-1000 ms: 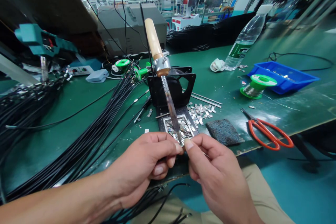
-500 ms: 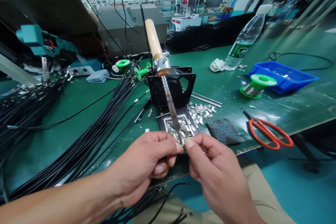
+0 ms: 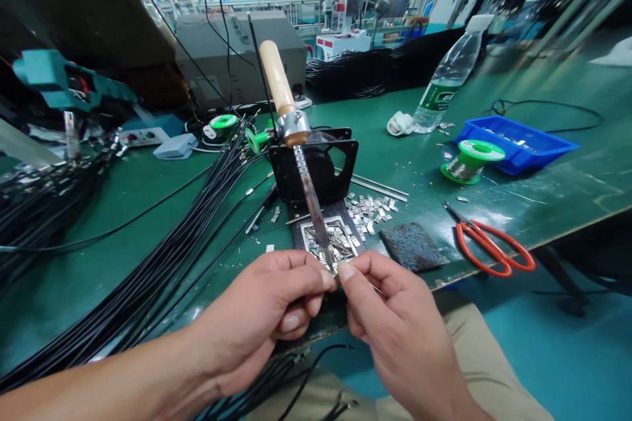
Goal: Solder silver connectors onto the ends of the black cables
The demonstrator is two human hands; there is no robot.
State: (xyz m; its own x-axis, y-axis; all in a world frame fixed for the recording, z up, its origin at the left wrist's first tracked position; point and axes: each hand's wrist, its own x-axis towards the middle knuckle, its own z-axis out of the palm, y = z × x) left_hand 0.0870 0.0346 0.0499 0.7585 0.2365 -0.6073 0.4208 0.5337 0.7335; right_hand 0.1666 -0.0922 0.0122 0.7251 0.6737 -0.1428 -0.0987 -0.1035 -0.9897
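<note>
Two bare hands; one soldering iron [image 3: 308, 184]; three green spools [image 3: 473, 163], two left, one right; one bottle [image 3: 439, 95]; one pair of red-handled scissors [image 3: 486, 247]; loose metal pieces [image 3: 371, 209] too many to count. Left hand [image 3: 276, 296] closed to a thumb-and-forefinger pinch, cannot tell on what; right hand [image 3: 402, 319] likewise pinched, a thin wire [image 3: 378, 289] showing at its fingers. Iron slants down, pale wooden handle uppermost, metal collar, perforated then darkened barrel; tip just beside both hands' fingertips, over the metal tray [image 3: 352, 235]; tray holds a jumble of small silvery pieces; blue bin [image 3: 540, 159], right, holds small metal bits; right-hand spool carries silvery wire.
</note>
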